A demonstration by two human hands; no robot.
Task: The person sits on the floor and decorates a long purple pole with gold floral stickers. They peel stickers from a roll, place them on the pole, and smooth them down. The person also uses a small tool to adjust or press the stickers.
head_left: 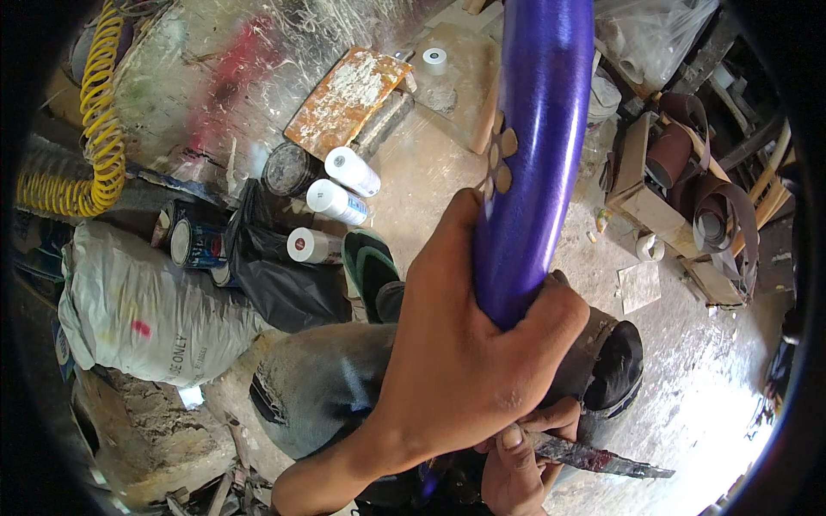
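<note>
Left hand (460,365) closed round purple tube (546,155) (tan flower (503,178) on its side), right hand (520,464) pinching dark strip (602,459)

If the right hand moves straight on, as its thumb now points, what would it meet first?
Probably the left hand, gripping the glossy purple curved piece; depth is unclear, so the right hand might pass underneath.

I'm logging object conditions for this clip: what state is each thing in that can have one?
Purple curved piece: glossy, gripped by the left hand
Dark strip: stained, held in the right hand
White sack: bulging, red-marked
Yellow hose: coiled
Three white cans: upright
Orange board: crusted with white
Jeans: torn
Brown rolls: loosely curled
</note>
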